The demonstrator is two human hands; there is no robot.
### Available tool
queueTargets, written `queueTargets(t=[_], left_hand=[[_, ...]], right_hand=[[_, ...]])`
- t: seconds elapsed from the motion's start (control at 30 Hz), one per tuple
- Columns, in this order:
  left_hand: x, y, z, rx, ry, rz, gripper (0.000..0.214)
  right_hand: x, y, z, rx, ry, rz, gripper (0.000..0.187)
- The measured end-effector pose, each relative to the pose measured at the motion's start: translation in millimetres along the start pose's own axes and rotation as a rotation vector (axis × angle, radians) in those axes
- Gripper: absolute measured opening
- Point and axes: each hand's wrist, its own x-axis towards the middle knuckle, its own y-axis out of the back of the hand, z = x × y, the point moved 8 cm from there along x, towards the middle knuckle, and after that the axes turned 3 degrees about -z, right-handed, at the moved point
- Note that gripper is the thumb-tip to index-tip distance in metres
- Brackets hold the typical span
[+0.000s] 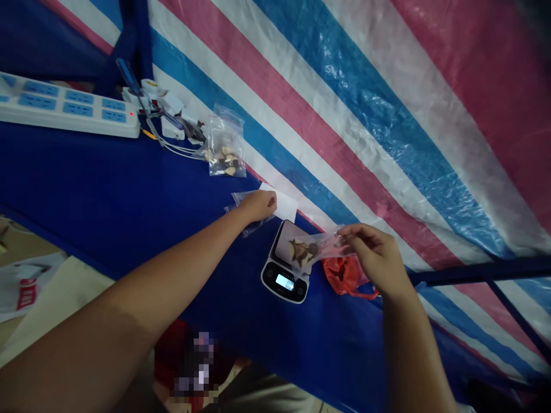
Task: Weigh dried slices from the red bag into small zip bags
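Note:
My right hand [374, 249] pinches the top of a clear plastic bag [329, 244] with brown and pale dried pieces [302, 252] at its bottom. The bag hangs tilted over a small digital kitchen scale [284, 281] with a lit display; whether it touches the pan I cannot tell. My left hand [258, 205] is closed, fingers curled, beside a white sheet of paper [284, 206] and over flat clear bags [252, 228]. What its fingers hold, if anything, is hidden. A red plastic bag [344, 275] lies below my right hand.
Farther left on the blue table [107, 189] stands another filled clear bag [227, 149]. Near it are chargers with cables [170, 112], a blue-handled screwdriver [128, 74] and a white power strip [64, 109]. A striped tarp [322, 115] rises behind the table.

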Motion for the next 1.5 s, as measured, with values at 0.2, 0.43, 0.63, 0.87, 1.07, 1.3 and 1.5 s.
queueTargets(t=[0.2, 0.43, 0.63, 0.87, 1.07, 1.3, 1.5], left_hand=[[-1, 1.2, 2, 0.024, -0.039, 0.013, 0.014], [1, -4.2, 0, 0.068, -0.057, 0.013, 0.012], [1, -5.0, 5, 0.143, -0.1, -0.011, 0.012], [-6, 20.2, 28, 0.061, -0.163, 0.216, 0.011], [-20, 46.2, 54, -0.104, -0.265, 0.521, 0.051], [-33, 35.1, 109, -0.172, -0.403, 0.313, 0.033], [-18, -12.7, 199, -0.078, -0.71, -0.182, 0.037]], right_hand=[[-5, 0, 82, 0.111, -0.126, 0.126, 0.034], [-46, 18, 178, 0.324, -0.305, 0.687, 0.033], [-51, -2, 182, 0.008, -0.307, 0.816, 0.052], [-60, 7, 170, -0.032, -0.29, 0.897, 0.057], [-56, -1, 156, -0.17, -0.174, 0.827, 0.054], [-47, -6, 154, -0.338, -0.095, 0.787, 0.05], [-44, -4, 163, -0.348, -0.102, 0.776, 0.049]])
